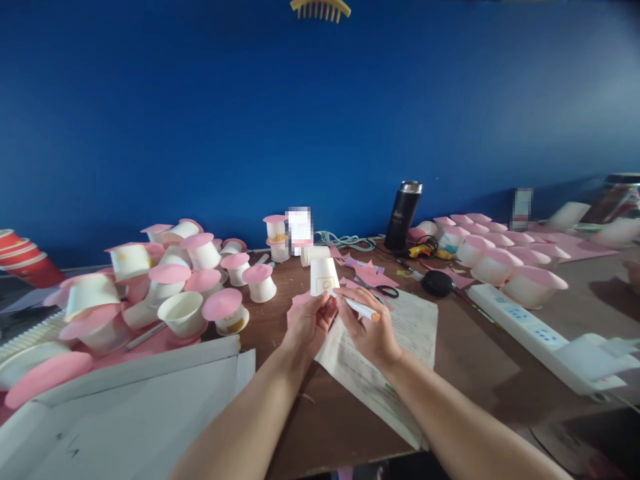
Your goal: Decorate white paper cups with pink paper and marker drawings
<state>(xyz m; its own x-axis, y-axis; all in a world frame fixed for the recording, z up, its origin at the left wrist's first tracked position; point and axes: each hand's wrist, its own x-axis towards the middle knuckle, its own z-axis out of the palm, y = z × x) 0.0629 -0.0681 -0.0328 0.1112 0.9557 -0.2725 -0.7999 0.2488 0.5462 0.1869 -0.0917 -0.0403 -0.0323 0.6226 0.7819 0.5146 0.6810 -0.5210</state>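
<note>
My left hand (pixel 313 319) is closed around the lower part of a white paper cup (pixel 323 275), which is held upside down above the table. On the cup's side is a small yellow-brown drawing of a square with a round shape inside. My right hand (pixel 369 328) grips a white marker (pixel 357 307) with an orange end, its tip at the cup beside the drawing. Under my hands lies a printed sheet of paper (pixel 415 333). Just beyond are pink paper scraps (pixel 369 273) and black-handled scissors (pixel 387 291).
Many pink-topped paper cups (pixel 200 252) crowd the left side, behind a grey-white box lid (pixel 150 413). More pink-topped cups (pixel 533 285) stand at right, near a white power strip (pixel 525 327). A black thermos (pixel 403 217) and a black round object (pixel 438 283) sit behind the paper.
</note>
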